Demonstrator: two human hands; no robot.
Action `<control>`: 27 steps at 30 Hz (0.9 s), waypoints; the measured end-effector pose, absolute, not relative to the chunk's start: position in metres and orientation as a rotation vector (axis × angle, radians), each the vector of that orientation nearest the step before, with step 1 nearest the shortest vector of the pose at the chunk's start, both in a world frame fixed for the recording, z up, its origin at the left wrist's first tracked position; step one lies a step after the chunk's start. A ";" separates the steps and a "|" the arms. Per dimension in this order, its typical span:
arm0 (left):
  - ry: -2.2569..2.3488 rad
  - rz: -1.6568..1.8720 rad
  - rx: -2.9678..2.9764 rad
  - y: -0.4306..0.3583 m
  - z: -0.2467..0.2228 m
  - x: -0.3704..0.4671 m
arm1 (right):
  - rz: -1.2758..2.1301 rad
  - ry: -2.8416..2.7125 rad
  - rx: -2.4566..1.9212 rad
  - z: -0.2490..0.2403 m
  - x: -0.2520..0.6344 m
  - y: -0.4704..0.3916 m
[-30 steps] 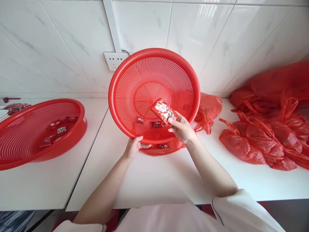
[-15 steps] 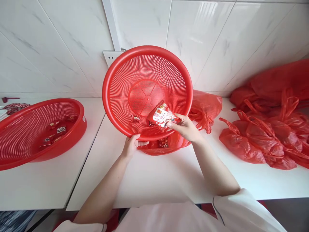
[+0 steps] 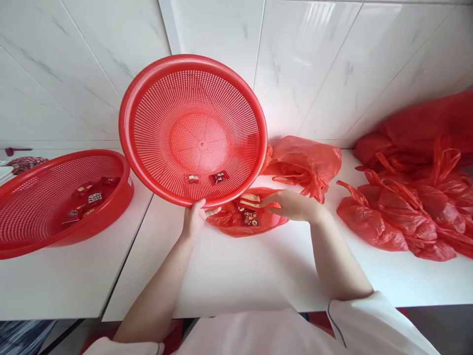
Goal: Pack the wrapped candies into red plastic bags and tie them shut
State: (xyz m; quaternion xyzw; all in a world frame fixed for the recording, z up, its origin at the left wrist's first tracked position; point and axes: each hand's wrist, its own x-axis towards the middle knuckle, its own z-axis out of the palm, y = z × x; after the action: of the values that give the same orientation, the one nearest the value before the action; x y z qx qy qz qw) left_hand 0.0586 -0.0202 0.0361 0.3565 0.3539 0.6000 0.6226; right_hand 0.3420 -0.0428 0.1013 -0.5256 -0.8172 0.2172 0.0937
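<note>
My left hand [image 3: 193,220] grips the lower rim of a round red plastic basket [image 3: 127,98], tilted so that its inside faces me. Two small wrapped snacks lie low in it, one light-labelled packet [image 3: 192,178] and one dark red packet [image 3: 219,177]. Below the basket, an open red plastic bag [image 3: 231,228] rests on the table with a dark brown patterned packet [image 3: 250,218] and a red-and-cream packet [image 3: 250,200] inside. Over the bag's right side is my right hand [image 3: 293,204], fingers stretched toward those packets and apparently holding nothing.
Another red basket [image 3: 127,190] with several wrapped snacks stands at left. A filled red bag [image 3: 314,158] sits behind my right hand. Several tied red bags [image 3: 388,217] are heaped at right. A tiled wall [image 3: 314,64] bounds the white table [image 3: 236,276].
The basket has moved left and slightly up with my left hand. My right hand has moved from the basket down to the bag; the red-and-white packet is out of its fingers.
</note>
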 end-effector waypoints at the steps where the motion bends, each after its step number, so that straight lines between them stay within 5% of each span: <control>1: 0.817 1.375 0.817 -0.021 0.036 0.059 | 0.658 -2.413 -1.545 0.104 0.342 -0.044; 8: 0.810 1.211 0.906 -0.037 0.031 0.074 | 0.436 -2.108 -1.242 0.109 0.319 -0.045; 13: 0.680 1.063 0.899 -0.053 0.029 0.088 | 0.330 -2.233 -1.414 0.077 0.293 -0.037; 20: 0.725 1.091 0.899 -0.045 0.030 0.081 | 0.582 -2.469 -1.141 0.070 0.293 -0.034; 27: 0.792 1.222 0.868 -0.028 0.034 0.068 | 0.825 -2.094 -1.027 0.097 0.300 -0.041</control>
State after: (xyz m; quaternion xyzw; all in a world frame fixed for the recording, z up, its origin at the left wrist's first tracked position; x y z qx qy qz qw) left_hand 0.0680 -0.0285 0.0335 0.3841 0.3501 0.5405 0.6617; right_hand 0.3004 -0.0408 0.0974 -0.3921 -0.7997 0.3151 0.3279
